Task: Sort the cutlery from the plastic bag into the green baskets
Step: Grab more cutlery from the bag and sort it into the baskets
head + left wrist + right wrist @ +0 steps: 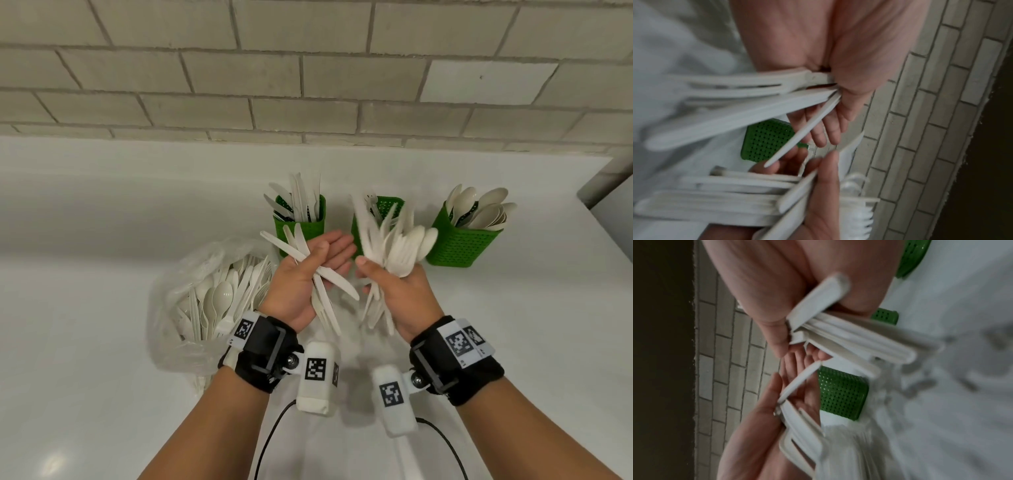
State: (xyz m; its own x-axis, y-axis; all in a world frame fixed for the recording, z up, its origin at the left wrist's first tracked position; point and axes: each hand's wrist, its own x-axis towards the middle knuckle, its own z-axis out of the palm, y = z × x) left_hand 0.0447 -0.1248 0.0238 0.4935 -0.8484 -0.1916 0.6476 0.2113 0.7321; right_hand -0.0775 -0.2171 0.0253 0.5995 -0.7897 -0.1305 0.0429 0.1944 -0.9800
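Pale brick wall behind, glossy white countertop below, soft light reflecting off it

Three green baskets, one plastic bag, two hands

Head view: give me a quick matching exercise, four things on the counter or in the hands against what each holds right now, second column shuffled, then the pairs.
Things:
1. left basket
2. right basket
3. left hand
4. plastic bag

States:
A. unsorted mix of spoons, forks and knives, lying on the counter
B. spoons standing upright
C. knives standing upright
D. a few knives pinned under the thumb

Pairs: 1-C, 2-B, 3-D, 4-A

The right hand grips a larger blurred mixed bundle in front of the middle basket.
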